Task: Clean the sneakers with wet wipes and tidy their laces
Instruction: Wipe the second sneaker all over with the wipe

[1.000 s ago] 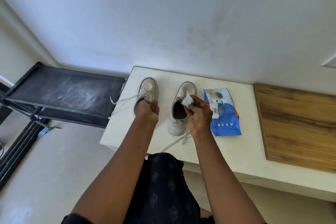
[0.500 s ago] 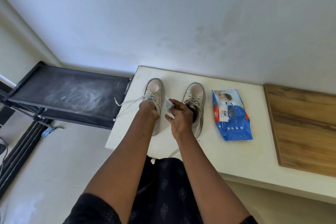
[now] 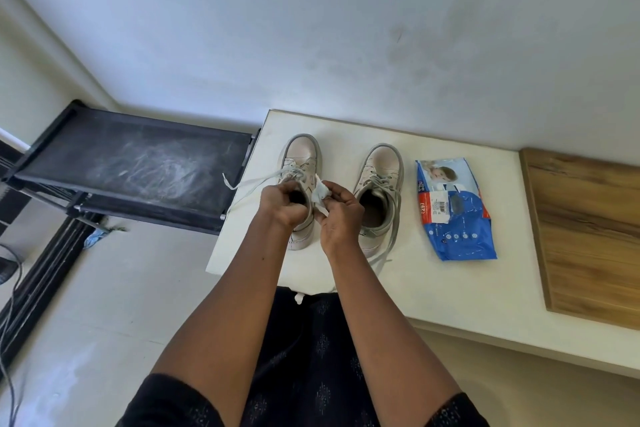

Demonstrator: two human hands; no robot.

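Note:
Two pale pink sneakers stand side by side, toes toward the wall, on a white table (image 3: 433, 281). My left hand (image 3: 282, 206) grips the collar of the left sneaker (image 3: 302, 158), covering its opening. My right hand (image 3: 337, 215) pinches a crumpled white wet wipe (image 3: 319, 196) against the inner side of that shoe. The left sneaker's grey laces (image 3: 249, 180) trail loose over the table's left edge. The right sneaker (image 3: 379, 184) stands untouched, its lace hanging down past the heel.
A blue pack of wet wipes (image 3: 457, 211) lies right of the shoes. A wooden board (image 3: 588, 229) covers the table's right part. A black shelf rack (image 3: 131, 166) stands left of the table, and cables lie on the floor at far left.
My right hand carried the wipe from the right sneaker over to the left sneaker. My left hand stayed on the left sneaker's collar. The camera view shifted slightly.

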